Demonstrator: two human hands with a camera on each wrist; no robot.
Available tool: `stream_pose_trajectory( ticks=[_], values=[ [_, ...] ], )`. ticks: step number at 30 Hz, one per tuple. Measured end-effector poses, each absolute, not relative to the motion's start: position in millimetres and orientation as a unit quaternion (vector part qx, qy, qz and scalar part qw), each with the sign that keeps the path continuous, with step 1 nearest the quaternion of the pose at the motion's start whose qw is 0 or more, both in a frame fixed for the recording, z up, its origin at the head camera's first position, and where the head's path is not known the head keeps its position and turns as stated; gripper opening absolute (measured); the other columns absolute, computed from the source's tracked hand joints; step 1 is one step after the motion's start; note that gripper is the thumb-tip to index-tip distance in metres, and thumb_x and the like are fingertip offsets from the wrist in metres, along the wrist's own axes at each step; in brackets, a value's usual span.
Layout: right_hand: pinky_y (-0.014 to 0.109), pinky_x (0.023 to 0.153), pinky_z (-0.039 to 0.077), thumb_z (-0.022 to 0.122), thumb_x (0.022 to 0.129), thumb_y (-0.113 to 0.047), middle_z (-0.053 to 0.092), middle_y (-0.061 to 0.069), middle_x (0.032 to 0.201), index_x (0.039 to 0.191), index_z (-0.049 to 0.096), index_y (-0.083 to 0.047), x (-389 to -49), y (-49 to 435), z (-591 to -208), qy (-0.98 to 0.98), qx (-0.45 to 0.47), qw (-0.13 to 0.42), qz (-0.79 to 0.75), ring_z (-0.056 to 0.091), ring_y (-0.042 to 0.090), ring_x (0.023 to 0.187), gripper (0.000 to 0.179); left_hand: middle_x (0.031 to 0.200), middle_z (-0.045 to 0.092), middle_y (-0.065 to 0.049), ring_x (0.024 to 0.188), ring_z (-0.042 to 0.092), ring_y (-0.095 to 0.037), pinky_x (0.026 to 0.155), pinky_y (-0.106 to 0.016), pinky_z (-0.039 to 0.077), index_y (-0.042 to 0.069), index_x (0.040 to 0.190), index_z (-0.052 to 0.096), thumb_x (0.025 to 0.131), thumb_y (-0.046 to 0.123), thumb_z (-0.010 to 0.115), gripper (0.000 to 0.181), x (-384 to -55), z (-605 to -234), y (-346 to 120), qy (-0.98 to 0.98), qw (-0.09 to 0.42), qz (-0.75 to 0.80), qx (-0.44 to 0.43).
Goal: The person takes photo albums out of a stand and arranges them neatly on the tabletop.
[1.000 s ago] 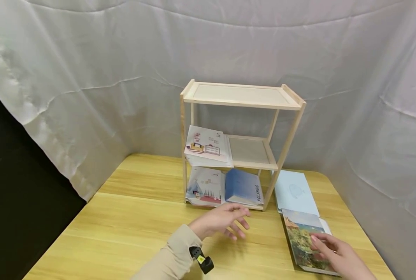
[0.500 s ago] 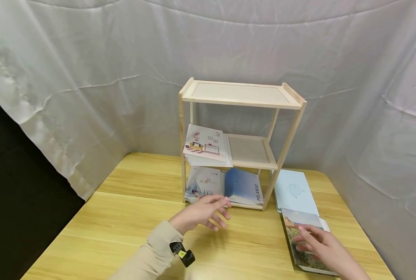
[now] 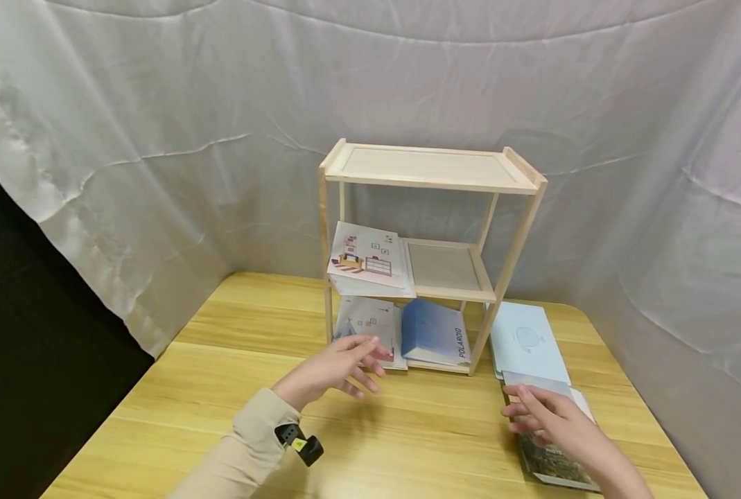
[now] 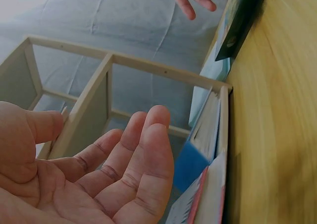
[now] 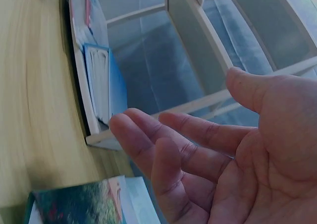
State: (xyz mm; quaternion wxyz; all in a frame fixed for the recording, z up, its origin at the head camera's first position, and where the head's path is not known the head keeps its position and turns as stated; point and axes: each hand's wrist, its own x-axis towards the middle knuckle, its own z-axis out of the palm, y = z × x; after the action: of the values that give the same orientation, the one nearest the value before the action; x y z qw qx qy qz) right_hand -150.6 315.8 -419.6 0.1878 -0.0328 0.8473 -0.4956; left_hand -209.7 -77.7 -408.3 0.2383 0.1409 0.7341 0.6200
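Fingers (image 4: 157,149) and thumbs (image 4: 47,126) stand apart, loosely bent. The left hand (image 3: 333,369) is over the table (image 3: 420,436), near the picture book (image 3: 373,317) on the shelf (image 3: 432,166)'s bottom level. The right hand (image 3: 557,421) is above the photo book (image 3: 557,466), which lies on the table at the light-blue book (image 3: 526,338)'s near end.

Cream shelf (image 3: 435,168): on its lowest tier I see a white booklet (image 3: 373,320) and a blue book (image 3: 434,333); on its middle, a white brochure (image 3: 367,258) with yellow-and-red scene. Right of the shelf, I note a pale-blue book (image 3: 526,339) with line drawing and a foliage-patterned, dark-green volume (image 5: 81,204). Beneath the shelf: yellow, wood-grained table (image 3: 233,346).
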Motion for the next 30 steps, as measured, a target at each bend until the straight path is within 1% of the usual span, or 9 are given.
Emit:
stream_pose_trajectory(
  ticks=[2, 6, 11, 14, 19, 23, 25, 30],
  values=[
    [0.042, 0.082, 0.058, 0.034, 0.109, -0.048, 0.067, 0.016, 0.126, 0.149, 0.04, 0.002, -153.1, 312.8, -417.2, 0.844, -0.042, 0.187, -0.501, 0.07, 0.025, 0.105, 0.064, 0.11, 0.068, -0.013, 0.087, 0.072, -0.025, 0.075, -0.04, 0.061, 0.013, 0.126, 0.062, 0.103, 0.056, 0.045, 0.052, -210.5, -406.2, -81.5, 0.737, 0.232, 0.62, 0.136],
    [0.037, 0.075, 0.057, 0.033, 0.109, -0.048, 0.069, 0.014, 0.123, 0.146, 0.045, 0.0, -157.7, 306.2, -411.8, 0.842, -0.059, 0.175, -0.508, 0.071, 0.021, 0.102, 0.061, 0.111, 0.067, -0.016, 0.086, 0.072, -0.024, 0.074, -0.04, 0.061, 0.012, 0.127, 0.058, 0.103, 0.055, 0.045, 0.051, -211.6, -401.0, -89.4, 0.737, 0.221, 0.625, 0.13],
    [0.033, 0.066, 0.054, 0.03, 0.11, -0.048, 0.069, 0.015, 0.124, 0.146, 0.046, -0.001, -162.8, 300.2, -408.2, 0.842, -0.077, 0.174, -0.505, 0.072, 0.023, 0.102, 0.061, 0.112, 0.065, -0.016, 0.088, 0.071, -0.026, 0.075, -0.038, 0.061, 0.012, 0.129, 0.056, 0.105, 0.052, 0.044, 0.048, -211.5, -395.3, -98.8, 0.737, 0.212, 0.629, 0.126],
    [0.033, 0.066, 0.054, 0.029, 0.11, -0.048, 0.069, 0.015, 0.124, 0.146, 0.045, 0.001, -165.7, 297.8, -408.3, 0.836, -0.08, 0.181, -0.512, 0.071, 0.025, 0.104, 0.063, 0.112, 0.065, -0.015, 0.092, 0.071, -0.028, 0.075, -0.038, 0.06, 0.013, 0.13, 0.055, 0.104, 0.054, 0.043, 0.049, -211.2, -394.1, -103.9, 0.74, 0.21, 0.627, 0.126],
    [0.032, 0.067, 0.054, 0.029, 0.108, -0.053, 0.069, 0.014, 0.125, 0.147, 0.045, -0.001, -171.5, 292.1, -406.7, 0.832, -0.082, 0.188, -0.516, 0.07, 0.025, 0.106, 0.067, 0.115, 0.065, -0.016, 0.093, 0.072, -0.029, 0.077, -0.041, 0.06, 0.014, 0.132, 0.055, 0.104, 0.056, 0.042, 0.052, -211.9, -392.7, -113.2, 0.744, 0.199, 0.627, 0.116],
    [0.031, 0.066, 0.053, 0.028, 0.109, -0.05, 0.068, 0.015, 0.125, 0.147, 0.044, 0.0, -176.8, 287.2, -403.0, 0.832, -0.11, 0.187, -0.511, 0.07, 0.028, 0.108, 0.065, 0.12, 0.063, -0.02, 0.096, 0.071, -0.032, 0.079, -0.043, 0.06, 0.015, 0.132, 0.055, 0.104, 0.056, 0.041, 0.052, -212.4, -389.6, -120.2, 0.746, 0.192, 0.628, 0.111],
    [0.032, 0.067, 0.054, 0.027, 0.11, -0.049, 0.068, 0.016, 0.126, 0.147, 0.045, -0.001, -179.1, 284.5, -400.4, 0.832, -0.121, 0.187, -0.508, 0.07, 0.027, 0.108, 0.063, 0.12, 0.064, -0.02, 0.095, 0.071, -0.031, 0.078, -0.041, 0.061, 0.015, 0.132, 0.055, 0.105, 0.055, 0.04, 0.051, -213.0, -387.8, -122.9, 0.745, 0.187, 0.631, 0.107],
    [0.033, 0.07, 0.055, 0.027, 0.109, -0.052, 0.068, 0.013, 0.126, 0.146, 0.048, -0.006, -184.8, 276.5, -392.1, 0.834, -0.124, 0.19, -0.503, 0.07, 0.026, 0.109, 0.063, 0.116, 0.064, -0.018, 0.094, 0.071, -0.032, 0.075, -0.038, 0.06, 0.013, 0.132, 0.054, 0.106, 0.052, 0.038, 0.049, -214.6, -382.9, -130.2, 0.745, 0.175, 0.635, 0.104]
  ],
)
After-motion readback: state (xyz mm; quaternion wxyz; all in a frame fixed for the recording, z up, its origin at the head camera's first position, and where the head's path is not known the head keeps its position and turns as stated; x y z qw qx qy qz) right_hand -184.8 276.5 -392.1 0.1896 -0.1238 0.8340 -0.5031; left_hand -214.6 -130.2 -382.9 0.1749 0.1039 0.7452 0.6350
